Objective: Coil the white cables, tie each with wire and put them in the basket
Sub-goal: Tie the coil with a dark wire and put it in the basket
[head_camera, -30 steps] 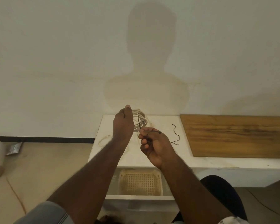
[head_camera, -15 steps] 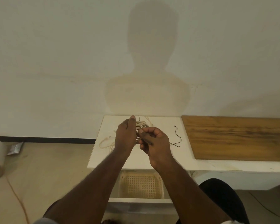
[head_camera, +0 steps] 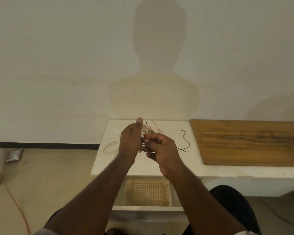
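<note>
Left hand [head_camera: 131, 143] grips coiled white cable [head_camera: 146, 130], loops bunched.

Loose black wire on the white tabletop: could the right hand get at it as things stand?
Probably yes: the loose black wire lies bare just right of the right hand, nothing between, but that hand is pinching the tie at the coiled cable.

hands over the table, basket below

both hands meet above the table [head_camera: 143, 167]: left hand [head_camera: 130, 143] grips the coiled cable [head_camera: 146, 129], right hand [head_camera: 161, 148] just right of it. a loose wire [head_camera: 185, 141] lies further right, a board [head_camera: 249, 143] beyond. the basket [head_camera: 148, 192] sits below the table's near edge.
</note>
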